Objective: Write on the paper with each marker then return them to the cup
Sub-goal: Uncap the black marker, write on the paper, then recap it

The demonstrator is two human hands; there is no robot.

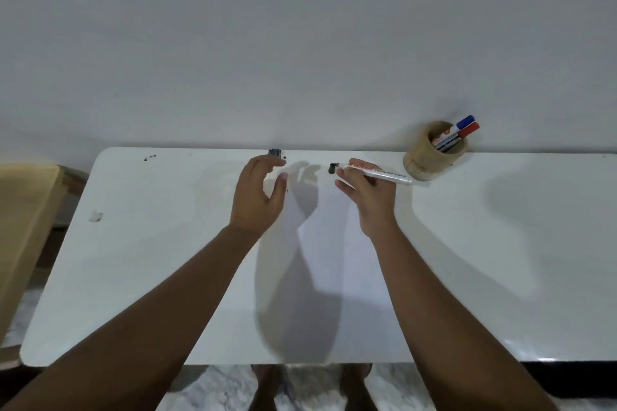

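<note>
Hidden parts: print on the black marker (374, 172) is too blurred to read; the lower part of the two markers in the cup (434, 153) is inside it.
Cap: a small dark object (274, 152) lies at the far edge of the table, just beyond the left fingers (I cannot tell if it is the marker's cap).
Table: white table (133, 260) with rounded corners, pushed to a plain pale wall (300, 27); some dark spots near the far left corner.
Floor: marbled floor (217, 387) under the near edge.
Paper: white paper (337, 243) in the middle of the table, partly under the shadows of the arms.
Cup: tan, round, at the far right by the wall; a blue-capped marker (464, 122) and a red-capped marker (470, 129) lean out of it.
Right hand: right hand (367, 190) grips the black marker over the far end of the paper, dark tip to the left.
Left hand: left hand (257, 193) is half open, fingers curved, holding nothing.
</note>
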